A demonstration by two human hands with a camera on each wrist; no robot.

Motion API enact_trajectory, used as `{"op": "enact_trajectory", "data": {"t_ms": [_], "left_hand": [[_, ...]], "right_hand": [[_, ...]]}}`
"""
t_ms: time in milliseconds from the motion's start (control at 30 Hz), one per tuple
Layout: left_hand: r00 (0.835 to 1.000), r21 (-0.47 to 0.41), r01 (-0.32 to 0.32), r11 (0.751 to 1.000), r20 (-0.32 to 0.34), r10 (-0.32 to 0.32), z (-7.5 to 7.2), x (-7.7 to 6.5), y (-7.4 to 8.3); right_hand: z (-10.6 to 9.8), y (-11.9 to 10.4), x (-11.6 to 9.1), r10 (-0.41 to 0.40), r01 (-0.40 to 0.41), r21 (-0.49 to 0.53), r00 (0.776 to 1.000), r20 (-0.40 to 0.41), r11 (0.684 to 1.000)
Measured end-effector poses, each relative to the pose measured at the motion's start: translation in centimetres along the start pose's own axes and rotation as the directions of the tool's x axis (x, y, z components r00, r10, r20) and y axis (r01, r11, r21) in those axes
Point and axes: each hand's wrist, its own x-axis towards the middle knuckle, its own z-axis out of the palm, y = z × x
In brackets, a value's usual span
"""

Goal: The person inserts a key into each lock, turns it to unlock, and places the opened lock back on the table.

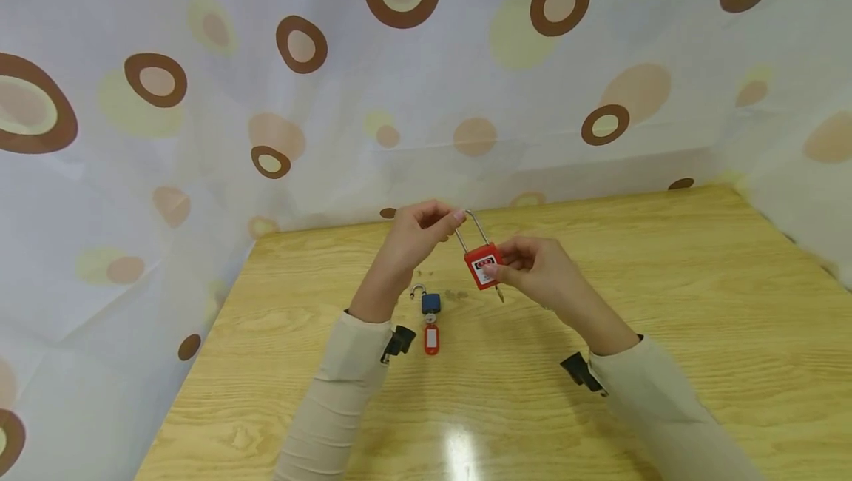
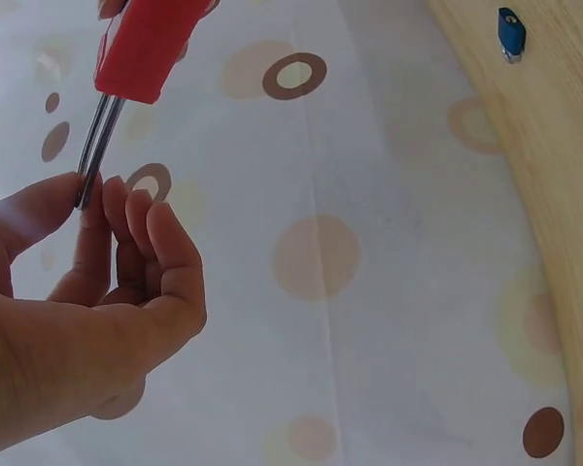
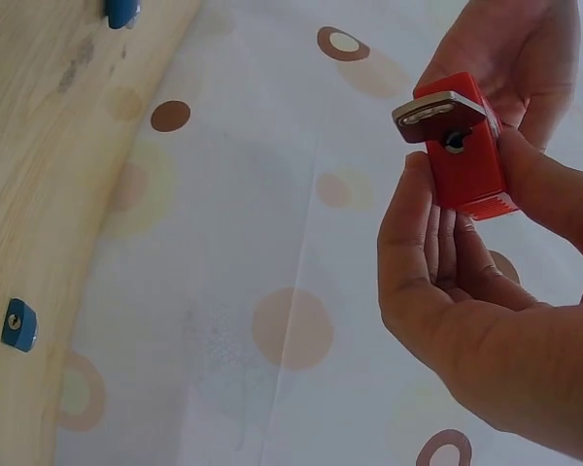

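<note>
Above the table (image 1: 665,281), your left hand (image 1: 418,237) and right hand (image 1: 542,270) hold the red padlock (image 1: 476,272), right fingers pinching its body (image 3: 471,180), left ones its shackle (image 2: 101,146), key (image 3: 439,112) inserted. You're seemingly working the shackle; next probably calls for steadying the body and turning the key.

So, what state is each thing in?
Red padlock: held up; locked or not, can't tell.
Key: in its keyhole.
Blue padlock beside red tag: shackle open.
Blue padlock, right wrist view: keyhole empty.
Blue padlock, that view's top: cut off, unclear.
Left fingers: pinching red padlock's shackle.
Right fingers: gripping red padlock.
</note>
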Motion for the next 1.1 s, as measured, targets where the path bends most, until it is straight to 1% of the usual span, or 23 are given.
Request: {"op": "enact_trajectory", "data": {"t_ms": [100, 200, 267, 333, 367, 400, 433, 500, 567, 600, 633, 700, 767, 800, 967, 1033, 1100], "left_hand": [[1.000, -0.034, -0.017, 0.999, -0.012, 0.017, -0.2, 0.1, -0.1], [1.000, -0.071, 0.005, 0.997, -0.002, -0.005, -0.3, 0.2, -0.2], [1.000, -0.132, 0.027, 0.991, 0.019, -0.025, -0.2, 0.3, -0.4], [0.998, -0.227, 0.052, 0.973, 0.044, -0.044, -0.1, 0.3, -0.5], [0.997, -0.281, 0.062, 0.958, 0.063, -0.047, 0.0, 0.3, -0.7], [0.996, -0.345, 0.068, 0.936, 0.082, -0.042, 0.1, 0.4, -0.8], [0.994, -0.413, 0.076, 0.907, 0.101, -0.038, 0.3, 0.4, -1.0], [0.990, -0.526, 0.082, 0.846, 0.140, -0.009, 0.6, 0.4, -1.1], [0.984, -0.611, 0.082, 0.788, 0.175, 0.033, 0.8, 0.5, -1.3], [0.982, -0.642, 0.078, 0.763, 0.182, 0.053, 1.0, 0.5, -1.3], [0.980, -0.662, 0.074, 0.745, 0.186, 0.067, 1.1, 0.5, -1.3], [0.981, -0.676, 0.064, 0.734, 0.179, 0.079, 1.3, 0.5, -1.4], [0.985, -0.660, 0.053, 0.749, 0.160, 0.071, 1.4, 0.5, -1.4], [0.987, -0.643, 0.046, 0.765, 0.149, 0.066, 1.4, 0.4, -1.5], [0.994, -0.504, 0.024, 0.863, 0.102, 0.032, 0.8, 0.3, -1.5], [0.997, -0.431, 0.015, 0.902, 0.075, 0.019, 0.5, 0.3, -1.4], [0.999, -0.365, 0.012, 0.931, 0.049, 0.007, 0.3, 0.3, -1.5]], "right_hand": [[0.1, 0.1, -0.1, -0.004, 0.004, 0.002, 1.000, 0.006, 1.000], [0.3, 0.1, -0.2, -0.012, 0.012, 0.012, 1.000, 0.012, 1.000], [0.4, 0.0, -0.2, -0.018, 0.017, 0.016, 1.000, 0.016, 1.000], [0.4, 0.0, -0.2, -0.019, 0.019, 0.020, 1.000, 0.023, 1.000], [0.5, 0.1, -0.2, -0.019, 0.018, 0.022, 1.000, 0.025, 1.000], [0.5, 0.1, -0.2, -0.019, 0.018, 0.023, 0.999, 0.027, 1.000], [0.5, 0.1, -0.2, -0.019, 0.018, 0.022, 0.999, 0.029, 1.000], [0.6, 0.1, -0.1, -0.016, 0.016, 0.027, 0.999, 0.032, 1.000], [0.6, 0.1, -0.1, -0.010, 0.009, 0.035, 0.999, 0.034, 0.999], [0.6, 0.1, -0.1, -0.005, 0.004, 0.040, 0.999, 0.036, 0.999], [0.6, 0.1, -0.1, -0.002, 0.000, 0.046, 0.999, 0.038, 0.999], [0.5, 0.0, -0.2, 0.008, -0.010, 0.059, 0.999, 0.040, 0.998], [0.3, 0.0, -0.2, 0.009, -0.011, 0.064, 0.999, 0.037, 0.998], [0.2, 0.0, -0.2, 0.012, -0.014, 0.062, 0.999, 0.032, 0.998], [-0.4, 0.2, -0.3, 0.026, -0.026, 0.062, 1.000, -0.005, 0.998], [-0.6, 0.4, -0.3, 0.032, -0.031, 0.074, 0.999, -0.013, 0.997], [-0.7, 0.6, -0.3, 0.024, -0.023, 0.095, 1.000, -0.011, 0.995]]}}
